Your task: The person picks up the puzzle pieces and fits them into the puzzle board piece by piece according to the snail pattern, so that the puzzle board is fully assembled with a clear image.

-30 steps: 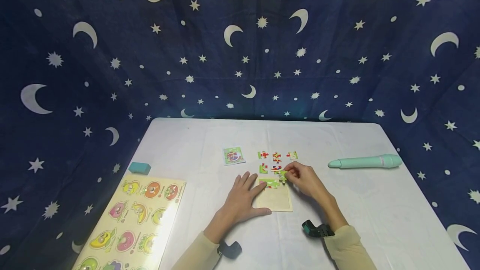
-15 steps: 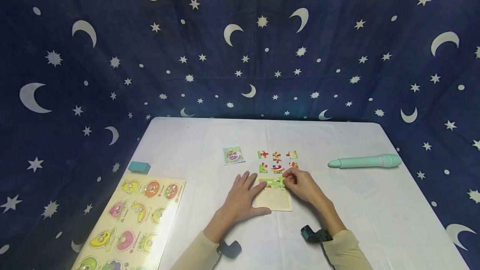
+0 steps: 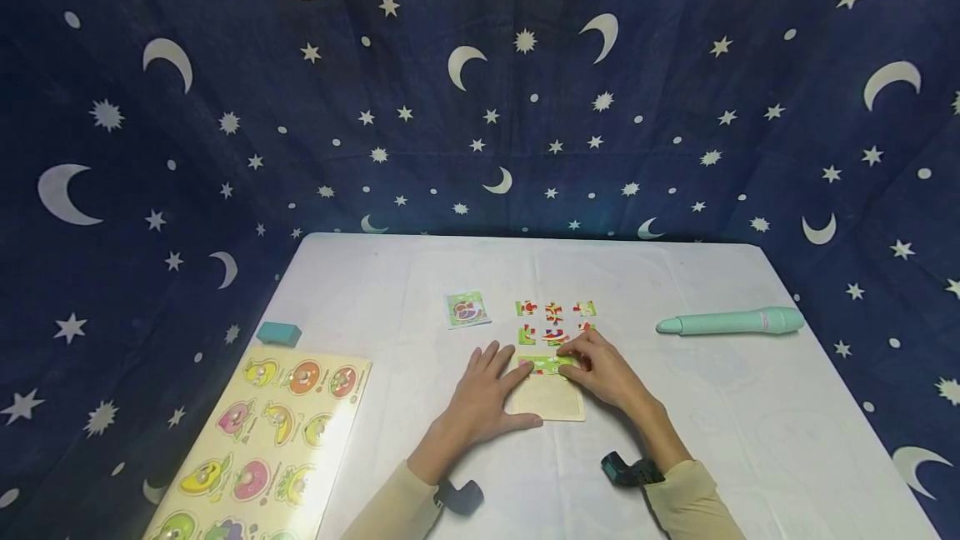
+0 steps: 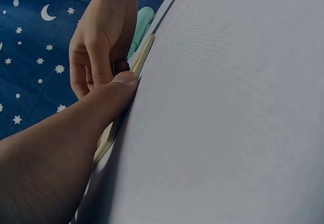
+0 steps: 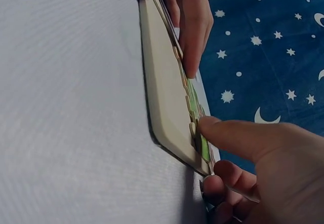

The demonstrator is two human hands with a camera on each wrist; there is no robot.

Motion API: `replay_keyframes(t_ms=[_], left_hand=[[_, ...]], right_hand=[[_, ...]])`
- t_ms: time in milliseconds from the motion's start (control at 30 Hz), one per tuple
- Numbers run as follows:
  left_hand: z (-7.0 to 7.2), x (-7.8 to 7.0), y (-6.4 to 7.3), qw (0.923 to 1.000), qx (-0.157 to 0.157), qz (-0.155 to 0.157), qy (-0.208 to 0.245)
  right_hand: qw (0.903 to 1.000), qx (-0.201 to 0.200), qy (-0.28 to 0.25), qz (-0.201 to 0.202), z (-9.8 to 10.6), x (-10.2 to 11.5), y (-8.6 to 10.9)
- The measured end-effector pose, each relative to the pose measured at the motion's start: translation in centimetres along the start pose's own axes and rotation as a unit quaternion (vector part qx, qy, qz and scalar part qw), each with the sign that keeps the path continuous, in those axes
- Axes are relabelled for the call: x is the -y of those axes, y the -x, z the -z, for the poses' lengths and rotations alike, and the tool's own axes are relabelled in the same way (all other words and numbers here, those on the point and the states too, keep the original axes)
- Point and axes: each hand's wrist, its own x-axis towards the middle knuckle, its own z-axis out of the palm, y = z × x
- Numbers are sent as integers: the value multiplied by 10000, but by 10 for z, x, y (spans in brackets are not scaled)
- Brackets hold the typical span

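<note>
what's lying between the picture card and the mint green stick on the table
The head view shows loose puzzle pieces in two rows, nearer the picture card than the mint green stick.

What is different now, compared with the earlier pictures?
The right hand moved slightly left and toward the person, bringing the small green printed jigsaw piece to the right end of the far row in the square pale wooden tray; its fingers remain on the piece. The left hand and tray stayed.

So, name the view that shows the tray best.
Head: it sees most of the tray from above. Right wrist shows it close but steeply slanted; left wrist, mostly its edge, partly covered.
</note>
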Motion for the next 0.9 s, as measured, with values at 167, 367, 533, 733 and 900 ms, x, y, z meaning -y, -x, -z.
replay_keyframes(t_ms=[167, 367, 533, 733, 900], left_hand=[[1, -1, 0, 10000, 42, 1, 66], [2, -1, 1, 10000, 50, 4, 64], [2, -1, 1, 10000, 40, 8, 54], [3, 0, 2, 9999, 79, 34, 128], [6, 2, 3, 9986, 88, 91, 521]], right_hand=[[9999, 105, 13, -1, 0, -1, 2], [10000, 39, -5, 21, -2, 0, 2], [9999, -32, -81, 78, -4, 1, 1], [9999, -96, -88, 71, -4, 1, 1], [9999, -162, -31, 28, -4, 1, 0]])
